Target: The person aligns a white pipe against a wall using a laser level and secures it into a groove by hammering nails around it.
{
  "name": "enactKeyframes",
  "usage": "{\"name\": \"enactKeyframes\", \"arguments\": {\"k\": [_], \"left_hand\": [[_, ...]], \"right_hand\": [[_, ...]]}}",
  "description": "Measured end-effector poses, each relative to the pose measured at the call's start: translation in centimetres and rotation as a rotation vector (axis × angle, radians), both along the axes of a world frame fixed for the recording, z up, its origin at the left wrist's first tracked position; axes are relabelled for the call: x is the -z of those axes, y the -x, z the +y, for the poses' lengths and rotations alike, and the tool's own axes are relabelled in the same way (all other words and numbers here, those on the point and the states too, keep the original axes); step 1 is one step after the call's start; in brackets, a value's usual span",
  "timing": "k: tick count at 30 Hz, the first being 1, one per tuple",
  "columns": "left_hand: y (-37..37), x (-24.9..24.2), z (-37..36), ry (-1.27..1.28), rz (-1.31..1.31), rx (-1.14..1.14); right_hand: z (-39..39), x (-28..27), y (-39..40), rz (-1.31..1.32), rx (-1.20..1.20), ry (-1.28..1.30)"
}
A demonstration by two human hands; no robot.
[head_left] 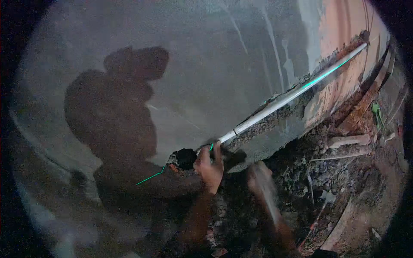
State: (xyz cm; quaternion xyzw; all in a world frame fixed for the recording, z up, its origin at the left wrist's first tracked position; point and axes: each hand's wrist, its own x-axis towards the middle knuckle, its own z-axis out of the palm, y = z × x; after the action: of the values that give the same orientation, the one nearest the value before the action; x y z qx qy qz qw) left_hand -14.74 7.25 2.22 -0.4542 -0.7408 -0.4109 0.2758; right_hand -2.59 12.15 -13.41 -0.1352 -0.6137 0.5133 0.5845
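Observation:
A white conduit pipe [275, 102] lies slantwise in a rough groove cut into the grey wall. My left hand [209, 168] is closed at the pipe's lower end, thumb and fingers pinched around it. Green wire [148, 178] shows at my fingertips and again to the left, beyond a dark hole in the wall. My right hand [260, 178] is curled below the pipe, apart from it and blurred by motion. A pale, long shape [271, 204] runs down from that hand along the forearm, too smeared to name.
The grey plastered wall [206, 77] fills most of the view, with a person's shadow on its left. Rubble and dirt [340, 172] cover the ground at right. Pale broken pieces [349, 141] and a green object [377, 112] lie there.

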Motion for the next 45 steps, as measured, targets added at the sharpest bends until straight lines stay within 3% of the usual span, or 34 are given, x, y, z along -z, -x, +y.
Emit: {"name": "enactKeyframes", "arguments": {"k": [1, 2, 4, 5, 6, 8, 9, 10, 12, 14, 17, 19, 21, 22, 24, 25, 26, 28, 31, 33, 35, 36, 38, 40, 45], "left_hand": [[0.6, 0.7, -0.1, -0.018, 0.010, 0.020], [1.0, 1.0, 0.5, -0.049, 0.014, 0.039], [0.2, 0.6, 0.1, -0.035, 0.069, 0.037], [-0.3, 0.2, -0.2, 0.010, 0.031, -0.004], [-0.3, 0.0, 0.3, 0.030, -0.002, -0.048], [0.2, 0.3, 0.3, 0.045, 0.007, -0.058], [0.4, 0.2, 0.2, 0.052, 0.027, -0.053], [0.6, 0.2, 0.1, 0.049, 0.031, -0.054], [0.9, 0.6, 0.5, -0.042, 0.086, 0.021], [0.6, 0.6, 0.4, 0.031, 0.048, -0.034], [0.7, 0.8, 0.7, -0.003, 0.015, -0.055], [1.0, 0.5, 0.6, -0.085, 0.117, 0.095], [0.7, 0.3, 0.2, -0.055, 0.082, 0.057], [0.5, 0.1, 0.4, -0.029, 0.048, 0.032], [1.1, 0.0, 0.7, -0.040, 0.152, 0.026], [1.3, 0.5, 1.0, -0.041, 0.122, 0.012], [0.8, 0.7, 0.2, -0.004, 0.083, 0.005], [0.5, 0.2, 0.8, -0.028, 0.110, -0.002], [0.5, -0.1, 0.1, -0.026, 0.081, 0.010], [0.6, 0.2, 0.4, -0.031, 0.030, 0.040], [0.7, 0.6, 0.6, -0.067, 0.098, -0.001], [0.4, 0.5, 0.7, -0.073, 0.092, -0.002], [0.2, 0.1, 0.5, -0.048, 0.049, 0.013], [0.9, 0.6, 0.5, -0.066, 0.085, 0.018], [0.8, 0.8, 0.7, -0.122, 0.043, 0.055]], "right_hand": [[0.8, 1.0, 0.1, -0.654, 0.269, -0.154], [1.2, -0.1, -0.5, -0.651, 0.288, -0.169], [-0.9, -1.7, -2.1, -0.455, 0.201, 0.159], [-1.4, -1.3, -1.9, -0.439, 0.466, -0.142], [-1.2, -1.2, -1.4, -0.442, 0.463, -0.145], [-1.9, -3.2, -0.5, 0.246, 0.336, -0.123], [-2.5, -7.3, -2.1, -0.643, 0.345, 0.277], [-1.8, -4.7, -1.3, -0.639, 0.344, 0.275], [1.0, 3.1, 0.8, -0.519, 0.317, -0.283], [-0.3, 3.0, -1.3, -0.691, 0.250, -0.228], [-3.0, 3.5, -1.1, -0.602, 0.344, -0.167], [-3.7, 3.7, 0.3, -0.464, 0.431, 0.080], [-2.1, 0.6, -1.2, 0.089, -0.097, 0.607], [-1.3, -0.9, -1.9, 0.350, -0.246, 0.890], [-0.2, -1.5, -2.8, -0.851, 0.182, -0.024], [-1.0, -1.5, -2.7, -0.745, 0.129, 0.224], [-2.3, -0.7, -3.6, -0.763, 0.121, 0.248], [-2.0, 0.4, -3.6, -0.375, 0.373, -0.307], [-1.8, 0.9, -2.0, -0.391, 0.240, 0.283], [0.3, -0.7, -1.8, -0.465, 0.168, 0.304], [0.2, -2.9, -3.4, -0.808, 0.193, 0.116], [0.1, -3.0, -3.8, -0.813, 0.197, 0.110], [-1.3, -2.5, -4.4, -0.533, 0.167, 0.159], [-0.8, 5.2, -1.8, -0.277, 0.267, 0.300], [1.8, 6.4, -0.9, -0.402, 0.274, 0.065]]}}
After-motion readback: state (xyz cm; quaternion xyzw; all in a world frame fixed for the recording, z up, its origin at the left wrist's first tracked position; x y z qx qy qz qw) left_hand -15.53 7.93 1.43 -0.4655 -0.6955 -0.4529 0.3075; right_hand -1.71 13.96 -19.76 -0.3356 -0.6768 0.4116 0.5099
